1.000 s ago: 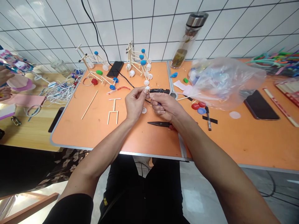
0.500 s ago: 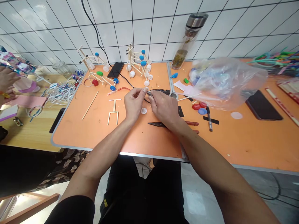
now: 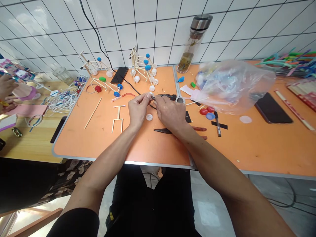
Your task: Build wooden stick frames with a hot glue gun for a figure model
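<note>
My left hand (image 3: 137,110) pinches a small white bottle cap (image 3: 149,94) above the orange table (image 3: 103,138). My right hand (image 3: 170,113) is closed round a black glue gun (image 3: 167,96), whose tip meets the cap. Another white cap (image 3: 149,117) lies on the table between my hands. Black pliers with red handles (image 3: 180,130) lie just under my right wrist. A small frame of wooden sticks (image 3: 118,118) lies left of my left hand.
Stick-and-cap models (image 3: 144,67) stand at the back beside a black phone (image 3: 119,75) on a cable. A clear plastic bag (image 3: 232,84), a glass bottle (image 3: 192,42), a marker (image 3: 217,123), loose caps (image 3: 206,113) and another phone (image 3: 271,112) are right. Another person's hands (image 3: 6,89) work at the far left.
Both hands have sunk toward the table and the right hand has turned palm down over the glue gun. The cap stays pinched in the left fingers.
</note>
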Available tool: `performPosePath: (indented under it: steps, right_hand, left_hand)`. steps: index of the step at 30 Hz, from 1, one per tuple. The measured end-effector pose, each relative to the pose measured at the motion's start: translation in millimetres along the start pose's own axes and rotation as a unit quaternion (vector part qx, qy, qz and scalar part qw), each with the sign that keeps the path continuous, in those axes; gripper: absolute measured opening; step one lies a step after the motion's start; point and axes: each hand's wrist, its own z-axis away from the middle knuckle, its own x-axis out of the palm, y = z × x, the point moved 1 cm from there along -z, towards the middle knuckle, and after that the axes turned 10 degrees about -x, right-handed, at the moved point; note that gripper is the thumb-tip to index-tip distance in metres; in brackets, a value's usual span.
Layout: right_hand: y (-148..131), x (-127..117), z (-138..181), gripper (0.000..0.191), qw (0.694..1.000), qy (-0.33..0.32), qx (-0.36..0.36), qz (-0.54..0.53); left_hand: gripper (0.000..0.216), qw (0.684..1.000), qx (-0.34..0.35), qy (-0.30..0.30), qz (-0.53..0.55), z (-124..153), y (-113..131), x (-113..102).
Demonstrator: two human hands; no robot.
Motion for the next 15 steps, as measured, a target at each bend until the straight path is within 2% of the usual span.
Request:
performPosePath:
  steps: [5,7,9,10,11,13,14,15]
  right_hand:
    - [-6,-7,-1,0.045,0.999,-0.025,0.025,-0.038]
    - [-4,-10,-3,0.04,0.992,-0.003,0.04,-0.121]
    - [1,-11,-6,0.03,0.961,0.031,0.06,-0.269]
    - [5,-11,-8,0.026,0.929,0.037,0.079,-0.361]
    - [9,-11,-10,0.023,0.883,0.024,0.104,-0.458]
    - [16,-10,-12,0.023,0.761,-0.043,0.155,-0.628]
    - [17,-9,-13,0.024,0.707,-0.079,0.17,-0.682]
    - [17,-9,-13,0.026,0.675,-0.101,0.176,-0.709]
  left_hand:
    - [0.028,1.0,0.018,0.004,0.009,5,1,2]
    - [0.024,1.0,0.025,0.004,0.012,7,3,3]
    - [0.018,0.999,0.035,0.005,0.007,10,6,3]
    - [0.016,0.999,0.042,0.005,0.002,11,7,4]
    - [0.013,0.999,0.05,0.005,-0.004,12,9,4]
    - [0.011,0.998,0.062,0.003,-0.015,14,13,4]
    - [0.01,0.998,0.064,0.003,-0.02,14,14,5]
    - [0.01,0.998,0.061,0.006,-0.026,15,16,5]
